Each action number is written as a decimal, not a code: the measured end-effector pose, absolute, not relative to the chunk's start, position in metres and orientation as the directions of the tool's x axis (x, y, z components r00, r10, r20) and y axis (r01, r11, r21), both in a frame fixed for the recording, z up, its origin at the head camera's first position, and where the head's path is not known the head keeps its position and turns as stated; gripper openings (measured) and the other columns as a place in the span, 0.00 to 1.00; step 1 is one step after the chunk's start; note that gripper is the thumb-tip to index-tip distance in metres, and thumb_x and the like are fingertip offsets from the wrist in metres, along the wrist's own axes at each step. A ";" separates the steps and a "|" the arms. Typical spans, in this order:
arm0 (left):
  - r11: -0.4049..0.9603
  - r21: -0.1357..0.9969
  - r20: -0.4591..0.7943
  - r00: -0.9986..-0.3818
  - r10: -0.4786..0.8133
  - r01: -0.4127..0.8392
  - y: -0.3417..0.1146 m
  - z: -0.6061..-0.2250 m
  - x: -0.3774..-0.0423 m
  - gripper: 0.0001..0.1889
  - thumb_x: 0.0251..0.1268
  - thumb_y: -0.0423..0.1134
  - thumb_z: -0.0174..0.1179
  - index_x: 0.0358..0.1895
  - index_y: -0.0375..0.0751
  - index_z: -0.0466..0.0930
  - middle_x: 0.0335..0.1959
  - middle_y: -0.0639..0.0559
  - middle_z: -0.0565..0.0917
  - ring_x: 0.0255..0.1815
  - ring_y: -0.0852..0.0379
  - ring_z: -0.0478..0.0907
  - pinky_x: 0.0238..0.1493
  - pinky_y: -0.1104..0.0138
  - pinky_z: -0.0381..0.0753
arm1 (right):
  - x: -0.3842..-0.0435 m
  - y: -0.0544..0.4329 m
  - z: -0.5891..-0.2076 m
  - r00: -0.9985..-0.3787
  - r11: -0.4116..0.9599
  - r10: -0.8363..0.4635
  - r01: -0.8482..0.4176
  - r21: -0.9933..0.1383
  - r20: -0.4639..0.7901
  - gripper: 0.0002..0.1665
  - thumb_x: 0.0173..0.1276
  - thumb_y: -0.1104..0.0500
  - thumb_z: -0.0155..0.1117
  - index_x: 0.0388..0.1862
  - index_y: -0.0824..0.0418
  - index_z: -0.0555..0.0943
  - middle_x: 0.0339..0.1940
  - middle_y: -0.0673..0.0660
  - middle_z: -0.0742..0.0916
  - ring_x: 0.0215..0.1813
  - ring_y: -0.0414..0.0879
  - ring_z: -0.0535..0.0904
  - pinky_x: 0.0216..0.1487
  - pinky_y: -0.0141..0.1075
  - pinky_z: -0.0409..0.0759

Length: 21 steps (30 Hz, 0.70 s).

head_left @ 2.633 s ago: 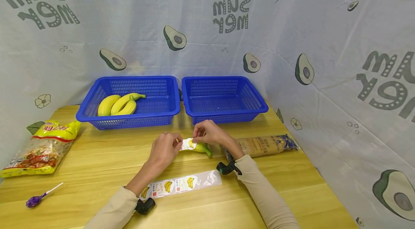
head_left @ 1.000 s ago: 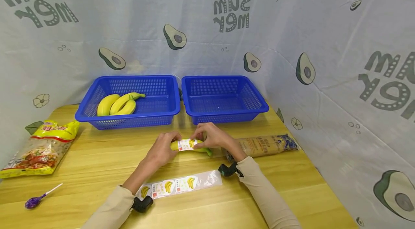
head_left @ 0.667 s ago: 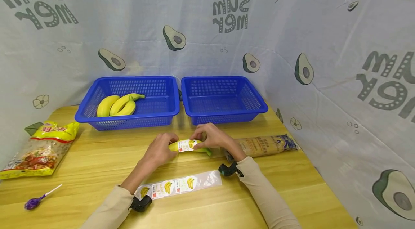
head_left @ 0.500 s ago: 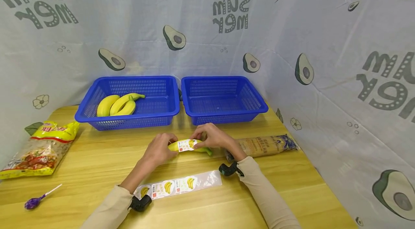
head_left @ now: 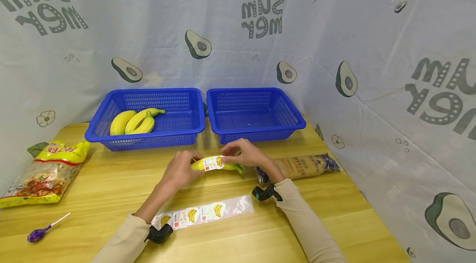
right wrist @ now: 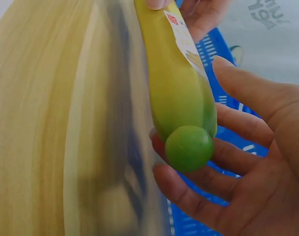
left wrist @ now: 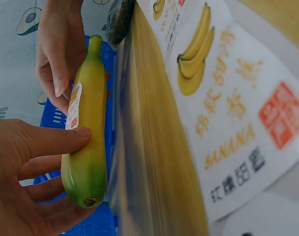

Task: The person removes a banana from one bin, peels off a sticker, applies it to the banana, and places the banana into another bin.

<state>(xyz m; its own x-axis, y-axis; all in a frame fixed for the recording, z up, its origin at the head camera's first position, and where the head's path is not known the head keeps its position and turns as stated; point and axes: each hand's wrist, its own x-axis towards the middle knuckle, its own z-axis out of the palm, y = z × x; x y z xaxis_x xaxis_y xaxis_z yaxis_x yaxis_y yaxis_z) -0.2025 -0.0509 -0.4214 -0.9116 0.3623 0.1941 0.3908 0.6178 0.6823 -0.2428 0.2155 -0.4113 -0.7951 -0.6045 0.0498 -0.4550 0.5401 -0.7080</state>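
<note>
A yellow banana point(head_left: 232, 167) with green ends is between my hands, above the wooden table. On its side sits a white banana label point(head_left: 213, 163). My left hand point(head_left: 181, 170) grips the end away from the stem, its thumb pressing the peel in the left wrist view. Toward the stem, my right hand point(head_left: 243, 153) has its fingers curled behind the banana. Its thumb point(right wrist: 228, 73) stands just off the peel, near the label's edge. A clear strip of banana labels point(head_left: 193, 216) lies in front, partly hidden by the left wrist.
At the back left, a blue basket point(head_left: 148, 139) holds several bananas. A second blue basket point(head_left: 256, 135) stands beside it. A yellow food bag point(head_left: 48, 176) and purple lollipop point(head_left: 36, 235) lie left. A long tan packet point(head_left: 303, 166) lies behind the right wrist.
Earlier both hands pinched the label by its ends over the banana; then it lay on the peel. Since half a second ago, the right thumb has come off the banana, which has risen slightly.
</note>
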 end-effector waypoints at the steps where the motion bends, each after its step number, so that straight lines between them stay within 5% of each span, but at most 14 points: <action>1: 0.620 0.681 0.196 -0.913 0.358 0.390 -0.051 -0.421 -0.202 0.19 0.52 0.25 0.81 0.49 0.34 0.91 0.42 0.43 0.92 0.44 0.45 0.89 0.48 0.48 0.89 | -0.243 0.216 -0.411 -0.793 0.535 -0.607 -0.457 -0.711 0.053 0.18 0.77 0.59 0.73 0.59 0.69 0.88 0.49 0.60 0.93 0.49 0.50 0.90 0.52 0.42 0.91; 9: 0.631 0.667 0.223 -0.915 0.337 0.395 -0.049 -0.416 -0.200 0.18 0.53 0.27 0.82 0.49 0.37 0.91 0.41 0.45 0.92 0.42 0.48 0.88 0.45 0.51 0.89 | -0.241 0.217 -0.410 -0.824 0.533 -0.562 -0.427 -0.731 0.072 0.16 0.79 0.59 0.70 0.58 0.67 0.89 0.53 0.59 0.93 0.54 0.50 0.90 0.59 0.39 0.89; 21: 0.645 0.648 0.247 -0.913 0.326 0.406 -0.047 -0.407 -0.194 0.18 0.54 0.29 0.82 0.49 0.37 0.92 0.40 0.45 0.90 0.39 0.50 0.86 0.38 0.56 0.87 | -0.237 0.220 -0.403 -0.841 0.543 -0.539 -0.393 -0.742 0.050 0.16 0.81 0.58 0.68 0.59 0.65 0.90 0.52 0.59 0.93 0.50 0.47 0.90 0.54 0.38 0.90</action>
<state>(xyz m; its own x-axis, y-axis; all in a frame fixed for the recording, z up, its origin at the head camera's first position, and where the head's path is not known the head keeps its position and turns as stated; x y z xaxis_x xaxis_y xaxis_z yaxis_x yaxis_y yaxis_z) -0.1944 -0.0468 -0.4066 -0.9126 0.3258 0.2471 0.4056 0.6447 0.6479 -0.2368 0.2204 -0.4027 -0.8407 -0.5391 0.0502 -0.3925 0.5429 -0.7424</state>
